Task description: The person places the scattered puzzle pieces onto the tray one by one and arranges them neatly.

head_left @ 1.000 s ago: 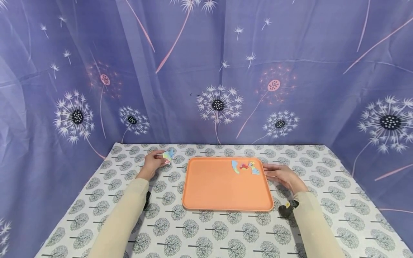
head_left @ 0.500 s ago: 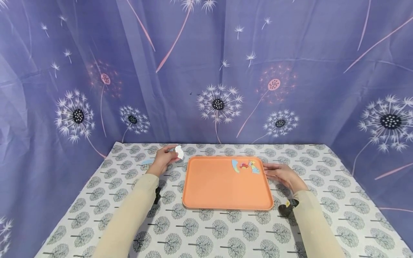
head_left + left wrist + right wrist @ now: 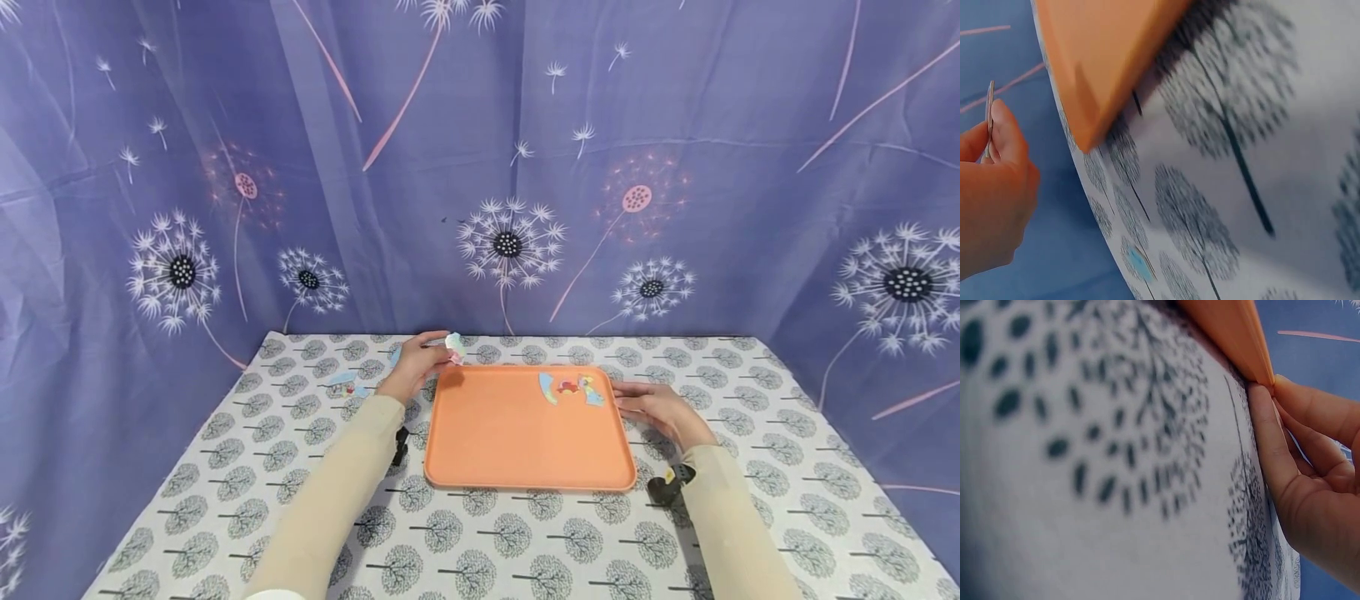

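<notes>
We see a thin piece in pale green and pink, pinched upright by the left hand near the tray's far left corner; the left wrist view shows it almost edge-on. The orange tray, rectangular with rounded corners and a low rim, lies flat on the tabletop, and the right hand touches its right edge with the fingertips. Near its far right corner we find a curved blue piece, a small red piece and a yellow-and-blue piece. Left of the tray lie light-blue pieces, with some red among them.
</notes>
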A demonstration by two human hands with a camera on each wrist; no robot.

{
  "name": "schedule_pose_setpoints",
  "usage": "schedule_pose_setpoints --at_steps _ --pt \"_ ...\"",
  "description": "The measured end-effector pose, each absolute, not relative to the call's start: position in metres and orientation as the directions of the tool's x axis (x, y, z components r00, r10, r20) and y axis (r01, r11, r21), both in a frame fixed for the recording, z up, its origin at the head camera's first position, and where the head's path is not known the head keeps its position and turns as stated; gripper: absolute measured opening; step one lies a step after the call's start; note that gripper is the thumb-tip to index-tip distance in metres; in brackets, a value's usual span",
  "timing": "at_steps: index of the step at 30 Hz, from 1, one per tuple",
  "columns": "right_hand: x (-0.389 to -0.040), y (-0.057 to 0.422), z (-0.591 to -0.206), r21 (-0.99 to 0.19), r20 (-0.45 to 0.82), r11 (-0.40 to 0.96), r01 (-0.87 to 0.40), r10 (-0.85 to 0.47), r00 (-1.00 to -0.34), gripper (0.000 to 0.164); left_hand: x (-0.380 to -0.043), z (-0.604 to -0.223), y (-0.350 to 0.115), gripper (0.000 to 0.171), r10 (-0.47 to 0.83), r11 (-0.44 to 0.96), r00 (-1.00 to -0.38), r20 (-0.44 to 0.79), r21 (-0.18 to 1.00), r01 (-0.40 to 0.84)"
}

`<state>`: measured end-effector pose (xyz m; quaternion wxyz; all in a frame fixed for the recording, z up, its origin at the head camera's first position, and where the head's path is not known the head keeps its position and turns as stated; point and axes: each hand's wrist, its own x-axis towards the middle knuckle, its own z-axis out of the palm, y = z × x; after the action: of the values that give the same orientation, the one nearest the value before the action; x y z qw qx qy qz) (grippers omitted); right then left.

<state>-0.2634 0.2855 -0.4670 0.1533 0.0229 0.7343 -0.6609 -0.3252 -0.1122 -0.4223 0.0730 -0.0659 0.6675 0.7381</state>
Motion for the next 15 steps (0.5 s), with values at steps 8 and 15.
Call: schedule_pose_setpoints --at_steps 8,15 --pt "-0.264 0.286 -0.467 -0.965 -0.251 0.121 0.232 -0.182 -0.951 0.059 -0.329 -0.424 -0.078 0.05 0.037 -0.093 -0.98 -0.197 0.975 -0.2" --pt "-0.265 0.285 -0.468 -0.963 -0.259 0.125 0.24 -0.169 -0.951 0.058 -0.328 -0.427 -0.053 0.048 0.064 -0.103 -0.978 -0.2 0.973 -0.206"
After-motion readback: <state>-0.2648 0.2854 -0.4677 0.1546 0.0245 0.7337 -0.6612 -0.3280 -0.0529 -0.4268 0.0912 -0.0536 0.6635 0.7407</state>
